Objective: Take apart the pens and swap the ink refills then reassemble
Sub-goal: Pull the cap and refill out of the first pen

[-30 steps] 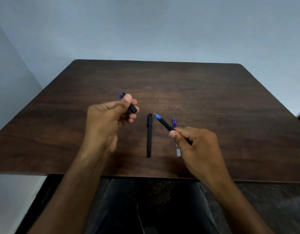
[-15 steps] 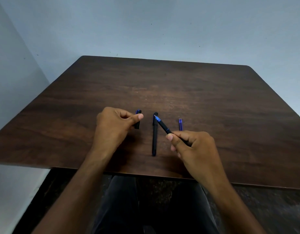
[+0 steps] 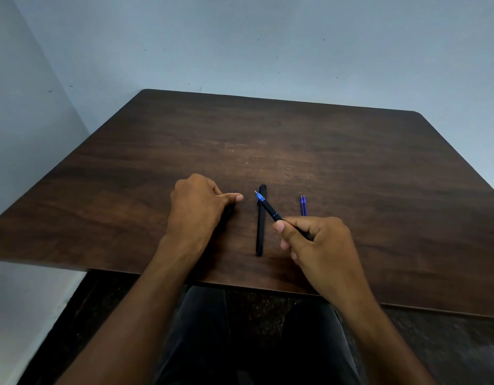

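My right hand [image 3: 321, 245] grips an uncapped black pen [image 3: 269, 208] low on its barrel, with the blue tip pointing up and to the left. That tip crosses above a second black pen [image 3: 260, 229], which lies capped and lengthwise on the wooden table [image 3: 268, 134]. My left hand [image 3: 197, 207] rests on the table to the left of it, fingers closed over a black pen cap [image 3: 231, 209] that is almost wholly hidden under the thumb. Two blue ink refills [image 3: 303, 205] lie side by side just beyond my right hand, their near ends hidden by it.
The table's near edge [image 3: 240, 286] runs just behind my wrists, with my dark-trousered lap [image 3: 248, 337] below it. Pale blue walls [image 3: 268, 51] close in at the back and left.
My left hand has come down from the air to the table with the cap, which is now nearly covered. My right hand has kept the pen at much the same tilt.
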Demonstrator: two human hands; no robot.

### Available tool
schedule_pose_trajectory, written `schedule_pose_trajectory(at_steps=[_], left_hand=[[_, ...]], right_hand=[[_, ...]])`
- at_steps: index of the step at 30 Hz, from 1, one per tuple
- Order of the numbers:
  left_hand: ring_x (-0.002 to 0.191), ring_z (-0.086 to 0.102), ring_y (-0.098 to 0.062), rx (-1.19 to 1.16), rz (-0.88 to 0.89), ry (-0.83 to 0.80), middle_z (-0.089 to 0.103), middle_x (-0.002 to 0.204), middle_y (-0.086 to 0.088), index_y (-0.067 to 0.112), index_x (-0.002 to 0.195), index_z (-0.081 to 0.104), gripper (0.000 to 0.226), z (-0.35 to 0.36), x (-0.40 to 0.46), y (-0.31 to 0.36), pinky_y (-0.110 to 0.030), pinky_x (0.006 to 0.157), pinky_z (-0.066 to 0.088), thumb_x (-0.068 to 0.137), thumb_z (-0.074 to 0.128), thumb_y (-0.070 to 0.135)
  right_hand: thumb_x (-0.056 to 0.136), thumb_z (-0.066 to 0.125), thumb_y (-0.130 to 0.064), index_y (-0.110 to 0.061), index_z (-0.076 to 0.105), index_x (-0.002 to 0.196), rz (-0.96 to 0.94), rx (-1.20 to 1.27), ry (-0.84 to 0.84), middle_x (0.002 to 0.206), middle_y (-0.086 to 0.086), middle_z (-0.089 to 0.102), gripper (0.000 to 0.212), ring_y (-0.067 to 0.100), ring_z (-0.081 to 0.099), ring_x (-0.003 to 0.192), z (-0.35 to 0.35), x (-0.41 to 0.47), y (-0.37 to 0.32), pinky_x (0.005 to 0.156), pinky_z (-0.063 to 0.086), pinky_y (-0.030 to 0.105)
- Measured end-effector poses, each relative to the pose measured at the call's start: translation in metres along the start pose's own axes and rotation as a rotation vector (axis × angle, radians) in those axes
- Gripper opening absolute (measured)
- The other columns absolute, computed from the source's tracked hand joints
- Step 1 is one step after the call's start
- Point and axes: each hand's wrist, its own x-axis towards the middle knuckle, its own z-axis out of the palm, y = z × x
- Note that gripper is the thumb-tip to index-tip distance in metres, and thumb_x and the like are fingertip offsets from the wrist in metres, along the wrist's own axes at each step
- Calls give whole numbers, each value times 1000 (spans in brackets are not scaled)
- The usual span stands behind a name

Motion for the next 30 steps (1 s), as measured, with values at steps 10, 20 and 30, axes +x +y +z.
schedule_pose_trajectory(at_steps=[10,20,30], left_hand=[[64,65,5,-146,176,133,67,61,17,31,66,68,26,-14,-24,-4,-9,55,47,75,79,53],[77,67,-3,-913,87,-330,79,87,4,18,103,80,18,-13,-68,11,-16,73,52,87,72,21],[88,63,-15,-1154,11,-453,76,97,-9,9,104,79,32,-6,-63,14,-19,74,51,78,74,27]], right_hand=[[94,67,-39,-15,73,70,47,157,-23,52,13,60,35,16,46,45,2,-2,8,50,42,33],[98,64,-16,-12,80,87,101,570,-105,61,3,61,20,12,44,49,10,-1,3,43,36,21],[97,65,-19,-11,81,86,124,619,-188,60,2,60,21,10,44,49,10,3,7,43,34,22]])
